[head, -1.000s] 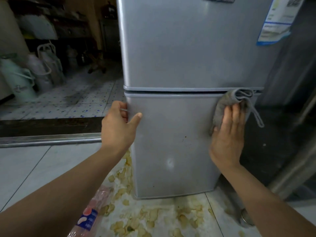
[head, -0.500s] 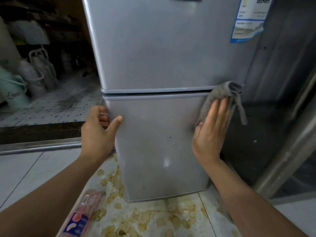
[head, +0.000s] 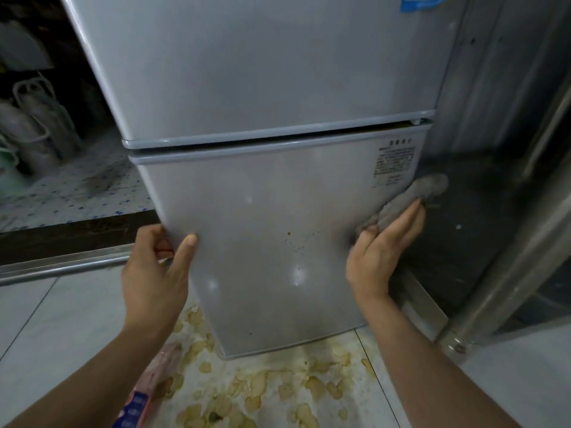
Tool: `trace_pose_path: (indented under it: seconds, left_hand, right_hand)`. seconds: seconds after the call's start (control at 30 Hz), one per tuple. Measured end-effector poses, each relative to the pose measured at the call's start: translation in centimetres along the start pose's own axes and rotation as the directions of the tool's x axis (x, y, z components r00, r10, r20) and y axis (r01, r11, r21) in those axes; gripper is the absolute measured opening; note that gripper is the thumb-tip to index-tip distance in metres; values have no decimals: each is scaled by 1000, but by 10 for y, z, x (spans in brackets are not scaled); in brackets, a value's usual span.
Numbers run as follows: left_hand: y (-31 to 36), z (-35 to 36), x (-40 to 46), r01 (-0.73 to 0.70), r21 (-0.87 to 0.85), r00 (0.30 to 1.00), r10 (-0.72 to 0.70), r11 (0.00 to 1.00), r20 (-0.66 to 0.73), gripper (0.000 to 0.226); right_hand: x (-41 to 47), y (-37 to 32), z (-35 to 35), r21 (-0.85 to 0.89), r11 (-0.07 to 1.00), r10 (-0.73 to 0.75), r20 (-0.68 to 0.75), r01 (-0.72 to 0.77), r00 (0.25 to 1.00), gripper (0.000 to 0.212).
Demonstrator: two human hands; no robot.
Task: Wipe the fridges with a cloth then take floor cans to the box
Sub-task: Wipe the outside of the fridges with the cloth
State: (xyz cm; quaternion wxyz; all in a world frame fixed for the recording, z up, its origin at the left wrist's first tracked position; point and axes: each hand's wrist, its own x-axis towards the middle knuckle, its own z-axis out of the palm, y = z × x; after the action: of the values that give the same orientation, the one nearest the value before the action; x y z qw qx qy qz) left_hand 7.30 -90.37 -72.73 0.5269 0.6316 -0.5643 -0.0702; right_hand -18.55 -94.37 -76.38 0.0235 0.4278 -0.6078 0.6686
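A small silver two-door fridge fills the view, with brown specks on its lower door. My left hand grips that door's left edge, thumb on the front. My right hand presses a grey cloth against the door's right edge, below a printed label. No floor cans or box are in view.
Pale food scraps and a yellowish stain cover the tiles before the fridge. A pink plastic bottle lies on the floor by my left arm. A metal post and dark panel stand right. Jugs sit beyond a metal threshold, left.
My right hand and the cloth have slid down the lower door's right edge, uncovering the label. My left hand has moved lower on the left edge. The view has dropped and come closer.
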Motion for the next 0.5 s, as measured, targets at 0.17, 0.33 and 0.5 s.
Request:
trace_pose_path:
  seconds: [0.17,0.33,0.5]
  left_hand:
    - [0,-5,8,-11,58,999,8,998,47,26]
    - [3,-3,6,11,44,1000,-12,999,25,27]
    - [0,-2,4,10,39,1000,-11,999,30,26]
  right_hand:
    - [-33,9,-5,-24,985,172,82,-170,982,71]
    - [-8,-46,-3,34,996,80,-20,-79,997,68]
    - [4,-52,10,-31,954,-299,-109,298,948,65]
